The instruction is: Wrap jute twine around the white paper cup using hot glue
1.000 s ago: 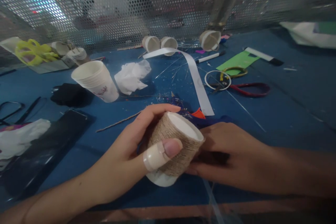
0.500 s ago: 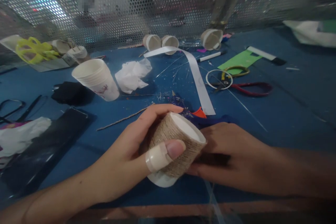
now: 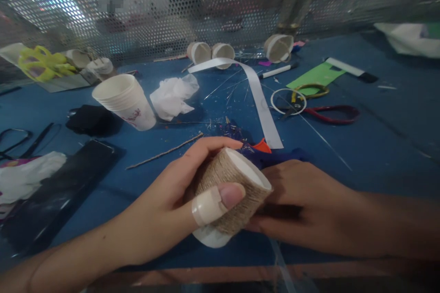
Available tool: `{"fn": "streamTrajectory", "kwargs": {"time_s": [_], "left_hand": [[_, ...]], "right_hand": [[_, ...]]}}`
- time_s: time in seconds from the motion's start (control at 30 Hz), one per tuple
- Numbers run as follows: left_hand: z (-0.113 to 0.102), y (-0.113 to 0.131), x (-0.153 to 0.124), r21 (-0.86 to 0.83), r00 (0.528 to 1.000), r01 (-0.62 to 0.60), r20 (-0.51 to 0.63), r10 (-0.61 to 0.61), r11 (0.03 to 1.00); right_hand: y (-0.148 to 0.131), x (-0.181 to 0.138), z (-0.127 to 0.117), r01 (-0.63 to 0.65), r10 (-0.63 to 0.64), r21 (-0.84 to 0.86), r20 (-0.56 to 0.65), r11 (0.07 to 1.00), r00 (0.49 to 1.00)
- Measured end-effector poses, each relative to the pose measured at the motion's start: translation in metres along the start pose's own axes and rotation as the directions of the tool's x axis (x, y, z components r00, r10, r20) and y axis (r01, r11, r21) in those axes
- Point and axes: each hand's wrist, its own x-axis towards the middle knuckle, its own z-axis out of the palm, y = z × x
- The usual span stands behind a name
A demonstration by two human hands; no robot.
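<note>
My left hand [image 3: 185,183] is wrapped around a paper cup [image 3: 237,192] covered in brown twine. The cup is tilted, its white rim facing up and right, and a white bare band shows at its lower end. Tape circles my left thumb. Against the cup's right side is my right hand [image 3: 305,206], fingers curled together; their tips are hidden behind the cup, so what they pinch does not show. Just beyond both hands lies a blue tool with an orange part, looking like a glue gun [image 3: 275,158], partly covered.
Beyond lie a white paper strip [image 3: 259,107], red-handled scissors [image 3: 332,114], a marker [image 3: 278,71] and green paper [image 3: 312,77]. Stacked paper cups [image 3: 125,103], crumpled tissue [image 3: 175,96] and a twine piece [image 3: 165,151] are left. Twine-wrapped cups [image 3: 223,56] stand near the perforated metal screen [image 3: 144,13].
Both hands keep their hold and the cup shifts very slightly right. The view has moved a little; nothing is visibly taken up or let go.
</note>
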Motion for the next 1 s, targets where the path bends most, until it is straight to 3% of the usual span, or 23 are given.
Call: {"fn": "streamTrajectory", "kwargs": {"time_s": [0.3, 0.43, 0.8, 1.0], "left_hand": [[0.0009, 0.0021, -0.0010, -0.029, 0.998, 0.050, 0.042, -0.048, 0.998], [0.0013, 0.0030, -0.0010, -0.035, 0.993, 0.088, 0.079, -0.085, 0.996], [-0.0003, 0.0021, 0.0001, -0.050, 0.992, 0.086, 0.093, -0.081, 0.995], [-0.0022, 0.0025, 0.0008, -0.014, 0.988, 0.081, 0.132, -0.079, 0.997]], "right_hand": [[0.0017, 0.0004, 0.0031, 0.015, -0.016, 0.012, 0.044, 1.000, 0.999], [0.0011, -0.0010, 0.0051, 0.028, -0.029, 0.029, 0.009, 0.999, 1.000], [0.0024, -0.0036, 0.0079, 0.082, -0.081, 0.020, -0.056, 0.996, 0.995], [0.0019, -0.0029, 0.0073, 0.068, -0.067, 0.027, -0.019, 0.997, 0.998]]}}
